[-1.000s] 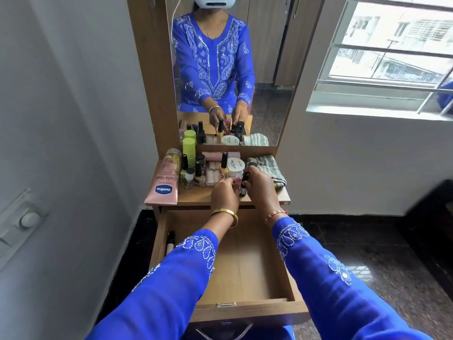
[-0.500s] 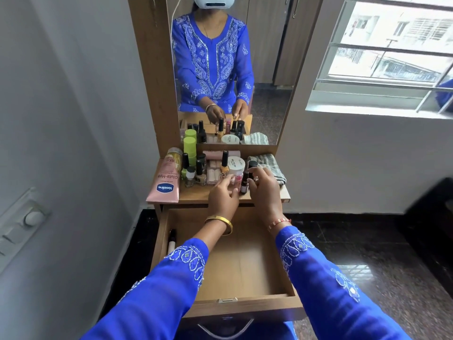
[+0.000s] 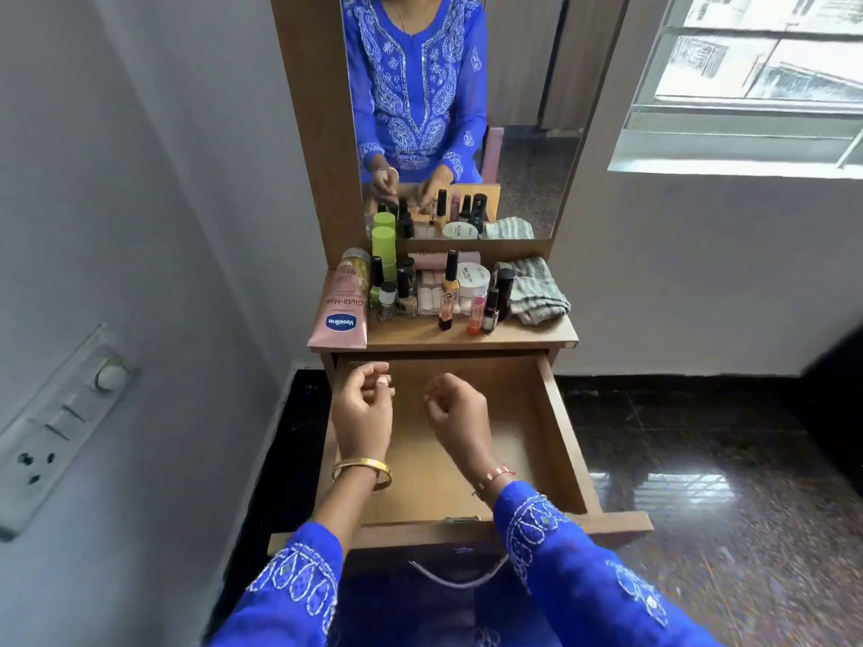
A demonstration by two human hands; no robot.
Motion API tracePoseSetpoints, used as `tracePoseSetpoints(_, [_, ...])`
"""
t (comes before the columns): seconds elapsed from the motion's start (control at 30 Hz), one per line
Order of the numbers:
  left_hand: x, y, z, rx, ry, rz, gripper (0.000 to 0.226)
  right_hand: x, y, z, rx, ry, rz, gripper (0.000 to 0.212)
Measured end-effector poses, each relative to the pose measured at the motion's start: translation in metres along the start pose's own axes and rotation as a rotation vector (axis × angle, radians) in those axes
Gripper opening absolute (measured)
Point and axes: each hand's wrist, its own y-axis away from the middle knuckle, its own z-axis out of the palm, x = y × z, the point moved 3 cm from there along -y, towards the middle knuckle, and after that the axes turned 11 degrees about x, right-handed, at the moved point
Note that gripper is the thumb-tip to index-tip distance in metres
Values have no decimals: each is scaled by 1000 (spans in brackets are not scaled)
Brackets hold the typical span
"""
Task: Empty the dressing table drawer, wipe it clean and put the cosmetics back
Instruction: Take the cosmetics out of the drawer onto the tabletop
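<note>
— Two hands over the open drawer point(image 3: 555, 441); what are they doing?
— Both hang above its bare wooden bottom, apart from each other. The left hand point(image 3: 362, 408) has its fingers curled in; something small and pale shows at the fingertips, but I cannot tell whether it holds a thing or that is only a nail. The right hand point(image 3: 457, 406) has loosely curled fingers with nothing in them.
— And the cosmetics?
— All up on the dressing table top point(image 3: 420, 338), none in the drawer as far as it shows. A pink lotion tube point(image 3: 341, 308) lies along the left edge. Just beside it stand a green bottle point(image 3: 384, 247) and a cluster of small nail polish bottles point(image 3: 394, 291). A white jar point(image 3: 472, 278) sits near the middle, with a yellow bottle point(image 3: 450, 277) touching its left side.
— Anything for wiping?
— A grey striped cloth point(image 3: 537, 289) lies crumpled at the right end of the top, beside a black tube point(image 3: 504, 284). The mirror point(image 3: 513, 109) behind repeats the lot
</note>
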Motion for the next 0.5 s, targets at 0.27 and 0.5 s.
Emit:
tracePoseSetpoints(0.27, [-28, -13, -48, 265, 111, -191, 24, -19, 27, 75, -385, 108, 77, 19])
tracePoseSetpoints(0.5, [-33, -11, -47, 230, 123, -230, 23, -9, 35, 91, -546, 294, -25, 30])
